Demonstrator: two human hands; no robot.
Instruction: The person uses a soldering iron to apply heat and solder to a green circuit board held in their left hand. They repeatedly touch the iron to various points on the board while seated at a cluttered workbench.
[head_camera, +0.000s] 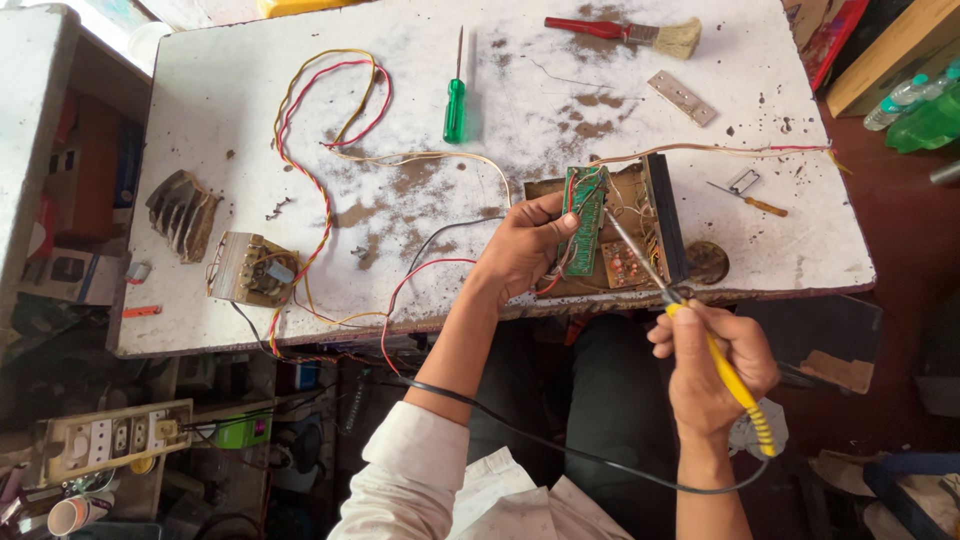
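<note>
Standing right by the counter (700, 60) here: the left hand (522, 245) is gripping the green circuit board (583, 220), tilted up on edge out of an opened wooden box (640, 235) near the front edge of the counter. The right hand (710, 365) is clenched round a yellow-handled soldering iron (700, 340), tip up against the board. A green screwdriver (455, 100), a red-handled brush (625, 32) and a small transformer (250, 268) lie well apart from it all
</note>
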